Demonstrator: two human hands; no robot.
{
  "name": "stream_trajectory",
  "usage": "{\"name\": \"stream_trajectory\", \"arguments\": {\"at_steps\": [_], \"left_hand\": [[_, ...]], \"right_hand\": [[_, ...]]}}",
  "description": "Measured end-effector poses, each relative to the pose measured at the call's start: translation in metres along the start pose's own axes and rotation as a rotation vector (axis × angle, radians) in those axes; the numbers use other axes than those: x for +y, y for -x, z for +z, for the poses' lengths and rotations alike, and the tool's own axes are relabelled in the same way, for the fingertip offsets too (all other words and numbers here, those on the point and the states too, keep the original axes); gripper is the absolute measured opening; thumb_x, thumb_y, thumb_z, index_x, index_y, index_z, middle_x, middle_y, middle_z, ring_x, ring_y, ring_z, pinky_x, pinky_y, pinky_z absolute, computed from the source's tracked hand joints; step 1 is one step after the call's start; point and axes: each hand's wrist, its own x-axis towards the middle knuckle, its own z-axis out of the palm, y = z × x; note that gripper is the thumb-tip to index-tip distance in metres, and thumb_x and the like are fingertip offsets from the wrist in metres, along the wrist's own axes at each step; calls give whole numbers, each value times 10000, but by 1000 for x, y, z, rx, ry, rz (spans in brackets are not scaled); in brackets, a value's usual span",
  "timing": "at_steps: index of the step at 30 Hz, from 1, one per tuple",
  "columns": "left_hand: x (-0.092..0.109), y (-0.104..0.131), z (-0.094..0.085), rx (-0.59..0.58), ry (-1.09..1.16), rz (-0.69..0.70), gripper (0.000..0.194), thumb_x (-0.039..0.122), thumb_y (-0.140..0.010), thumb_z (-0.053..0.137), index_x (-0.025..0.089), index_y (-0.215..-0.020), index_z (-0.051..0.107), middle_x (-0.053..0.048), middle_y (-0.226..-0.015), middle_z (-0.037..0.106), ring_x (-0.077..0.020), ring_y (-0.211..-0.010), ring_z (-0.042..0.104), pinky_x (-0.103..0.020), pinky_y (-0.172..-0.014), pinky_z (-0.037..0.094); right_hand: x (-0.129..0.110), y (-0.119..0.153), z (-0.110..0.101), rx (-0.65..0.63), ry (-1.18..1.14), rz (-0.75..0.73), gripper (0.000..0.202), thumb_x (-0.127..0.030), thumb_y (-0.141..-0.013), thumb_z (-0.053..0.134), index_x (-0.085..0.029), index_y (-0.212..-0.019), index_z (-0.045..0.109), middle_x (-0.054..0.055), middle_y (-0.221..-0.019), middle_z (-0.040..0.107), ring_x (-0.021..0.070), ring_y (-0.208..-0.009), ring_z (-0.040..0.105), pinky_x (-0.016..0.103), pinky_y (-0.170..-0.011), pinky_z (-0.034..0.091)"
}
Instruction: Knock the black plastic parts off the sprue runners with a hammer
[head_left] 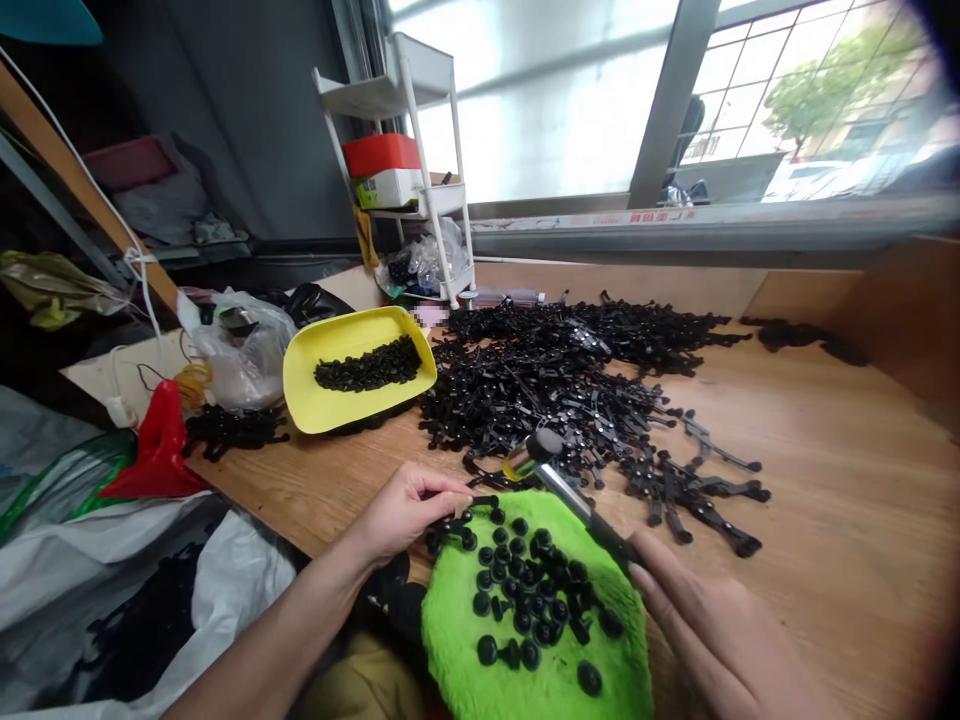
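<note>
My right hand (697,610) is wrapped round the black grip of a small mallet (574,495), which has a silver shaft, one black face and one yellowish face. The mallet's head is raised over the far edge of a fuzzy green cloth pad (457,640). At that pad's far left edge, my left hand (412,510) pinches a small black plastic piece (486,501) between thumb and fingers. Several round-headed black plugs (529,600) lie loose on the green pad, some upright and some on their sides.
Behind the pad spreads a big heap of black strip-like parts (540,390). A yellow tray (360,410) of small black pieces stands to its left. Further left are a clear plastic bag (247,350) and a red bag (161,450). A white shelf rack (442,200) stands by the window.
</note>
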Motion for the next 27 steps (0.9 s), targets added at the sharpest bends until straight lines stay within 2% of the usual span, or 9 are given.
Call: {"name": "stream_trajectory", "arguments": {"at_steps": [3,6,12,17,19,23,27], "left_hand": [[-2,1,1,24,1,14,205,265,-702,646,140,-851,708,-73,-821,701,-141,-705,622,-198,-633,472],[-7,0,2,41,-46,15,199,268,-700,647,138,-836,712,-74,-807,702,-130,-671,613,-184,-597,459],[-10,0,1,43,-169,47,205,280,-711,629,146,-842,712,-62,-790,704,-132,-653,611,-186,-579,454],[-7,1,0,28,-270,77,227,291,-728,602,153,-874,707,-57,-827,702,-153,-687,625,-202,-597,464],[-4,2,-1,28,-321,100,229,292,-732,594,164,-885,706,-54,-845,701,-161,-710,632,-210,-622,470],[4,2,-3,8,-497,155,227,302,-743,573,200,-894,707,-41,-874,698,-166,-720,636,-216,-644,465],[10,-1,-6,-35,-581,139,248,324,-754,548,204,-902,707,-37,-833,703,-160,-676,627,-206,-604,445]], "right_hand": [[4,3,1,35,-18,-4,218,-399,-916,311,-264,-853,471,27,-864,641,217,-819,614,216,-369,404],[7,6,2,18,-41,-15,256,-416,-918,289,-263,-802,459,18,-793,644,207,-772,623,210,-365,400],[8,8,6,-25,-15,4,204,-376,-924,310,-255,-929,474,27,-914,642,207,-818,615,213,-396,408],[2,4,2,27,-13,-30,226,-387,-930,284,-257,-925,469,26,-912,641,211,-846,609,205,-392,411],[1,3,2,-12,22,-38,231,-383,-932,279,-253,-949,468,28,-903,645,205,-805,619,209,-387,411],[2,1,3,-97,110,-62,301,-390,-929,240,-237,-899,497,42,-765,650,210,-658,627,237,-343,380],[-3,-2,5,13,169,5,336,-436,-901,268,-241,-797,521,26,-574,574,207,-495,573,261,-378,388]]}}
